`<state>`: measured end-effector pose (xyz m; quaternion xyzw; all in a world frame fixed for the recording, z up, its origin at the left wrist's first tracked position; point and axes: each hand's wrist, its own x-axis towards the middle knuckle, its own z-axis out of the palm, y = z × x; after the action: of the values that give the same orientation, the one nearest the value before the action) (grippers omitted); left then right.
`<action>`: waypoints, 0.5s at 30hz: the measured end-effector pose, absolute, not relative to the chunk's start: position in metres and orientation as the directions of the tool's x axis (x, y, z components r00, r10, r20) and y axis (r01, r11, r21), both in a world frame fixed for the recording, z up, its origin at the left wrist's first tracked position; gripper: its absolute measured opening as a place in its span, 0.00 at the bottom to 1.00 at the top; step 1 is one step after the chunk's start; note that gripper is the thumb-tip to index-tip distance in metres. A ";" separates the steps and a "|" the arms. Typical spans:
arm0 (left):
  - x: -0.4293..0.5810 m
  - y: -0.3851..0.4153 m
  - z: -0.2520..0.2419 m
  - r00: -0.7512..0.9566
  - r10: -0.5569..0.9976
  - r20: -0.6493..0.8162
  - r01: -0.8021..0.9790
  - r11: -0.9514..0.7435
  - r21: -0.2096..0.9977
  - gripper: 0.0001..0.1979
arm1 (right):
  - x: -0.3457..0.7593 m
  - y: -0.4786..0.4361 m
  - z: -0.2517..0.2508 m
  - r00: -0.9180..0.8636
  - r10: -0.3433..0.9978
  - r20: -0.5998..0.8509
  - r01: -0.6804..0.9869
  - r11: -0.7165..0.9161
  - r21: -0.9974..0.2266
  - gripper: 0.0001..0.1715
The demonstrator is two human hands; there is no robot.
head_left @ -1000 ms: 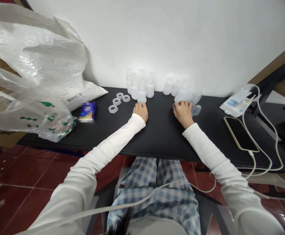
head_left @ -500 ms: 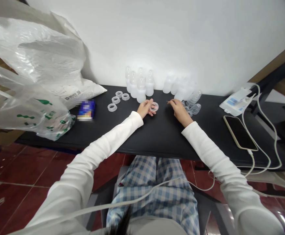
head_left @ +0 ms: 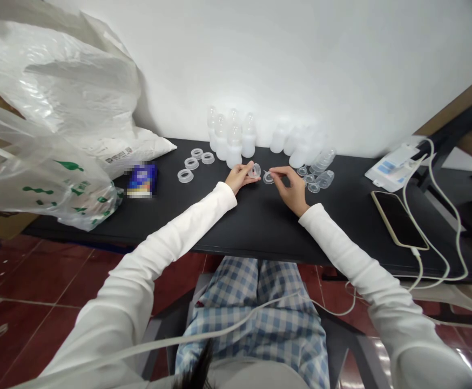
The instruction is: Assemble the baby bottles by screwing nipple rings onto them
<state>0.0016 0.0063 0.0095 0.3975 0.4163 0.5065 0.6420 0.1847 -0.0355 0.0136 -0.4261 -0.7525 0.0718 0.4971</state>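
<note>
My left hand [head_left: 240,177] is closed on a clear bottle collar ring [head_left: 254,171], tilted so its opening faces right. A small clear bottle nipple [head_left: 268,177] is pinched between the fingertips of my right hand [head_left: 290,186], just right of the ring and apart from it. Near my right hand lie several loose clear nipples [head_left: 314,187] and clear dome caps [head_left: 325,179]. Behind my left hand stand several capped white baby bottles [head_left: 234,151]. Several bottles without caps [head_left: 298,154] stand behind my right hand. More collar rings [head_left: 186,175] lie on the left.
The black table [head_left: 244,227] stands against a white wall. Plastic bags [head_left: 86,178] and a blue packet [head_left: 142,180] sit at the left. On the right are a phone [head_left: 399,220], a white box-shaped device [head_left: 392,168] and white cables [head_left: 458,232].
My right hand has moved left toward my left hand, bringing the nipple close to the ring. My left hand has turned the ring from facing up to facing right.
</note>
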 end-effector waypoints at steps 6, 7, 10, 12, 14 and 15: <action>0.001 -0.002 0.016 0.243 0.966 -0.092 -0.335 0.173 0.926 0.20 | 0.178 -0.036 0.014 -0.131 0.739 0.661 0.462 0.635 -0.619 0.16; 0.001 -0.004 0.017 0.266 0.961 -0.078 -0.327 0.166 0.930 0.20 | 0.179 -0.035 0.013 -0.122 0.743 0.658 0.449 0.633 -0.631 0.15; 0.003 -0.008 0.017 0.322 0.946 -0.051 -0.294 0.151 0.944 0.20 | 0.179 -0.033 0.012 -0.131 0.748 0.651 0.465 0.626 -0.626 0.14; 0.004 -0.010 0.017 0.340 0.939 -0.042 -0.287 0.146 0.947 0.20 | 0.180 -0.032 0.012 -0.137 0.744 0.654 0.515 0.617 -0.594 0.14; 0.005 -0.012 0.017 0.345 0.938 -0.029 -0.300 0.139 0.944 0.18 | 0.180 -0.032 0.012 -0.129 0.732 0.669 0.555 0.613 -0.563 0.14; 0.006 -0.012 0.017 0.346 0.938 -0.021 -0.311 0.136 0.941 0.18 | 0.181 -0.031 0.012 -0.124 0.725 0.678 0.567 0.612 -0.551 0.14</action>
<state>0.0056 -0.0120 0.0165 0.4667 0.3358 0.4628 0.6747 0.1805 -0.0312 0.0117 -0.4333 -0.7454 0.0785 0.5004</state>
